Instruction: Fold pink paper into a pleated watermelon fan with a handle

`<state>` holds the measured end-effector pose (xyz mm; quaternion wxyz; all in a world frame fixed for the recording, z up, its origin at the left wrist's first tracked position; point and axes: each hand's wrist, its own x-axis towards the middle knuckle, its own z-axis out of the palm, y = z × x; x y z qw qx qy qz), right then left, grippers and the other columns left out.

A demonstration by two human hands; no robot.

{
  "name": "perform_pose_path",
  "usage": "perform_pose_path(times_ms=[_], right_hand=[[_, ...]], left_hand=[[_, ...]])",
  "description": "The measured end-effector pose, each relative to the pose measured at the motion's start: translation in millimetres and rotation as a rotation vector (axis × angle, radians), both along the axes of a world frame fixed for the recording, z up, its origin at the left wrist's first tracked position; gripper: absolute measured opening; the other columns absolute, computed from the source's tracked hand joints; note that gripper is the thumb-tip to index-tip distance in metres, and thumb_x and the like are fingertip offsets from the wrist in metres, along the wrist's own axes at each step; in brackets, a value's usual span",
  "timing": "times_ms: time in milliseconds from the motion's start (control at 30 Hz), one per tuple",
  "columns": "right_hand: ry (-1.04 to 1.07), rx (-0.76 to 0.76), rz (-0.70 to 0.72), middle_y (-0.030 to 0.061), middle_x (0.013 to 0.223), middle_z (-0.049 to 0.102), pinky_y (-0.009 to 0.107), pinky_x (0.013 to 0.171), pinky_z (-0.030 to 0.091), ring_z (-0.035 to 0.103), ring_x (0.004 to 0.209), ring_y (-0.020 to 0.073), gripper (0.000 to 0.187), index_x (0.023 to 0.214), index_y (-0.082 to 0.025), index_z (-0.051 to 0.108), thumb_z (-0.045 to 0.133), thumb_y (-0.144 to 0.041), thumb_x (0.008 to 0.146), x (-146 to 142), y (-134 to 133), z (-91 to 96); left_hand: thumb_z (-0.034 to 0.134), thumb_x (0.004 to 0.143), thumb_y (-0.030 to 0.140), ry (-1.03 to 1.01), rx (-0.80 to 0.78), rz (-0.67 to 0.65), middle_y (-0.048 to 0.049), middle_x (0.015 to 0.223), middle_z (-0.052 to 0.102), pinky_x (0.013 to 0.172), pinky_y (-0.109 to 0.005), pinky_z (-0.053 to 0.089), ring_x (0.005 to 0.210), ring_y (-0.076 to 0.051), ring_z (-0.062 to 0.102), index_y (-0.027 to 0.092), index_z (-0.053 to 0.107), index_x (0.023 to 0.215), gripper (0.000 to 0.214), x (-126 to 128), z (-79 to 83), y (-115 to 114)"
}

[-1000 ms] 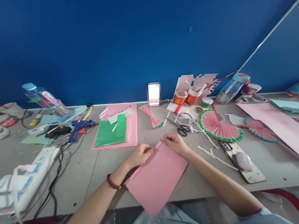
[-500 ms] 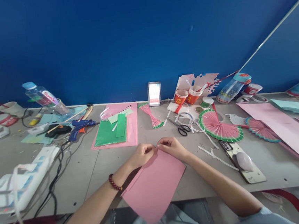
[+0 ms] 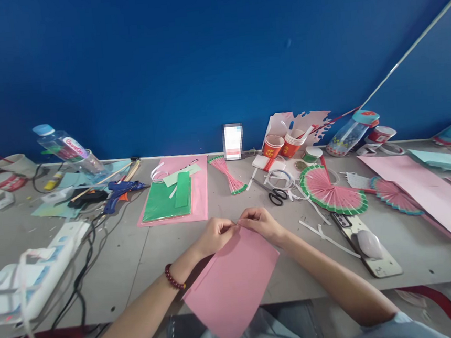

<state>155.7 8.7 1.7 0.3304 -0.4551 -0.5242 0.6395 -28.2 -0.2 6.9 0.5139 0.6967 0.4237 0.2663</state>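
A pink paper sheet (image 3: 231,284) lies tilted on the grey table (image 3: 138,255), its near corner hanging over the front edge. My left hand (image 3: 214,234), with a dark red bead bracelet at the wrist, pinches the sheet's far corner. My right hand (image 3: 261,222) pinches the same far edge just beside it, fingertips nearly touching the left hand's. Both hands are closed on the paper.
Black scissors (image 3: 275,195), watermelon paper fans (image 3: 330,191), a folded fan (image 3: 228,175), red paper cups (image 3: 282,145), a phone (image 3: 368,245), green paper on pink (image 3: 169,200), a blue glue gun (image 3: 122,189), a power strip with cables (image 3: 37,269), bottles and large pink sheets (image 3: 429,193) surround me.
Both hands drew together at the sheet's far corner, and the pink sheet slid a little toward me and to the left.
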Motion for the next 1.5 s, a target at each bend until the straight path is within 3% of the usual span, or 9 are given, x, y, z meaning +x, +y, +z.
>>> perform_pose_path(times_ms=[133, 400, 633, 1100, 1333, 1500], right_hand=[[-0.035, 0.034, -0.037, -0.0038, 0.054, 0.050, 0.022, 0.048, 0.031, 0.042, 0.051, 0.0081, 0.033, 0.064, -0.016, 0.059, 0.068, -0.047, 0.068, -1, 0, -0.5], [-0.144, 0.171, -0.072, -0.0015, 0.065, 0.056, 0.021, 0.052, 0.037, 0.047, 0.058, 0.0101, 0.030, 0.071, -0.017, 0.060, 0.063, -0.047, 0.073, -1, 2, -2.3], [-0.052, 0.045, 0.020, -0.0017, 0.067, 0.058, 0.021, 0.054, 0.039, 0.051, 0.060, 0.0099, 0.034, 0.080, -0.016, 0.063, 0.067, -0.048, 0.070, 3, 0, 3.9], [-0.007, -0.095, 0.009, -0.0017, 0.063, 0.059, 0.021, 0.049, 0.038, 0.051, 0.053, 0.0089, 0.040, 0.079, -0.016, 0.063, 0.071, -0.052, 0.064, 3, 2, 7.1], [-0.067, -0.088, 0.004, -0.0007, 0.063, 0.062, 0.022, 0.049, 0.038, 0.051, 0.052, 0.0100, 0.041, 0.080, -0.015, 0.067, 0.067, -0.054, 0.068, 5, 2, 2.1], [-0.084, -0.036, -0.025, -0.0007, 0.061, 0.060, 0.022, 0.048, 0.037, 0.050, 0.052, 0.0099, 0.035, 0.073, -0.015, 0.066, 0.067, -0.050, 0.068, 5, 4, 0.7]], left_hand=[[0.049, 0.082, 0.047, -0.034, -0.031, 0.004, 0.0054, 0.055, 0.026, 0.048, -0.023, 0.020, 0.054, -0.008, 0.026, 0.016, 0.040, 0.055, 0.043, 1, 2.9, 0], [0.048, 0.081, 0.054, -0.014, -0.109, -0.039, 0.0054, 0.055, 0.022, 0.049, -0.024, 0.018, 0.054, -0.008, 0.023, 0.017, 0.035, 0.055, 0.047, -5, 1.1, 6], [0.047, 0.081, 0.053, 0.004, -0.078, 0.003, 0.0054, 0.056, 0.020, 0.048, -0.023, 0.016, 0.054, -0.008, 0.021, 0.019, 0.029, 0.055, 0.047, -5, -4.3, 7], [0.047, 0.082, 0.055, -0.017, -0.077, -0.018, 0.0046, 0.056, 0.028, 0.050, -0.022, 0.022, 0.055, -0.008, 0.027, 0.016, 0.041, 0.058, 0.047, -5, -10.0, 6], [0.047, 0.081, 0.056, 0.024, -0.059, -0.022, 0.0052, 0.054, 0.025, 0.047, -0.022, 0.020, 0.052, -0.007, 0.024, 0.016, 0.038, 0.054, 0.049, -5, -4.9, 5], [0.049, 0.080, 0.054, 0.033, -0.111, -0.034, 0.0043, 0.054, 0.033, 0.048, -0.022, 0.022, 0.053, -0.008, 0.029, 0.014, 0.048, 0.057, 0.047, -5, 1.0, 5]])
